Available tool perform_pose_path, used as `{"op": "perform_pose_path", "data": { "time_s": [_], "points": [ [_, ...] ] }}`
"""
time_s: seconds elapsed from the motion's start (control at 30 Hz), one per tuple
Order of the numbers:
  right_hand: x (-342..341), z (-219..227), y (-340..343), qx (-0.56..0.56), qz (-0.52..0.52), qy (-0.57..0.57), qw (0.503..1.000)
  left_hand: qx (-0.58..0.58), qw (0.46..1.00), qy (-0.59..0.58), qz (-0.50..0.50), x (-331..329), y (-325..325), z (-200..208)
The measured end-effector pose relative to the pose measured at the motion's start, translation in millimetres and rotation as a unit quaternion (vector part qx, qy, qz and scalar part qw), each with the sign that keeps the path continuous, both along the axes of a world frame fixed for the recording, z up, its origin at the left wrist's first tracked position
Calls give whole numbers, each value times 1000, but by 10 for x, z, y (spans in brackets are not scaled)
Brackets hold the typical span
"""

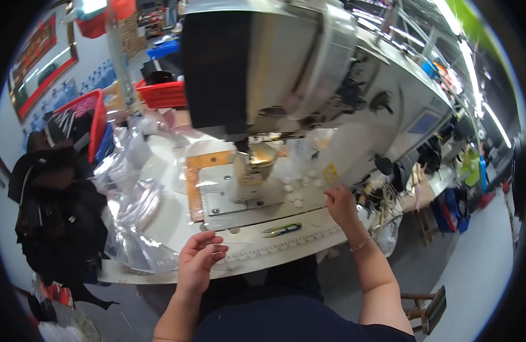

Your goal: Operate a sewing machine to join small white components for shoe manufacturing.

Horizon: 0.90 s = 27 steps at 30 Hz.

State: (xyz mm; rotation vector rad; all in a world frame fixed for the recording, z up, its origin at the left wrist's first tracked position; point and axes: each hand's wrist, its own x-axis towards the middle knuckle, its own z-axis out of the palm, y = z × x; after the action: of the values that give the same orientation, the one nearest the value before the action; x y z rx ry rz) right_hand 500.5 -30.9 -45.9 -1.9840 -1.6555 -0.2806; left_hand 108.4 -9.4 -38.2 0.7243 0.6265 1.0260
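My left hand (199,259) is over the table's front edge, thumb and fingers pinched together. A thin pale strand (238,243) runs rightward from its fingertips. My right hand (342,205) is held above the tabletop to the right of the needle area, its fingers drawn together; what they hold, if anything, is too small to make out. Left of it lie several small white round pieces (298,203). Between the hands rest yellow-green thread snips (282,229). Before me stands a large sewing machine (383,80), with a metal needle plate (217,196) under its head.
A measuring scale (274,248) runs along the table's front edge. Clear plastic bags (138,214) cover the left side, beside a heap of black material (57,211). Red baskets (166,94) stand behind. Tangled cords (390,196) lie at right, and a wooden stool (434,310) stands lower right.
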Motion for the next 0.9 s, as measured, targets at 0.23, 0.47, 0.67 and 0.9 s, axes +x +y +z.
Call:
{"op": "perform_pose_path", "data": {
  "time_s": [0.23,0.47,0.67,0.9],
  "points": [
    [230,-134,-82,79,41,6,996,8,1000,19,-17,129,-21,101],
    [237,-151,-78,56,-18,161,985,18,999,15,-30,112,-35,130],
    [184,-199,-1,61,4,163,985,8,1000,6,-21,87,-25,99],
    [143,-217,87,106,-32,59,992,16,1000,12,-20,60,-28,125]
  ]
}}
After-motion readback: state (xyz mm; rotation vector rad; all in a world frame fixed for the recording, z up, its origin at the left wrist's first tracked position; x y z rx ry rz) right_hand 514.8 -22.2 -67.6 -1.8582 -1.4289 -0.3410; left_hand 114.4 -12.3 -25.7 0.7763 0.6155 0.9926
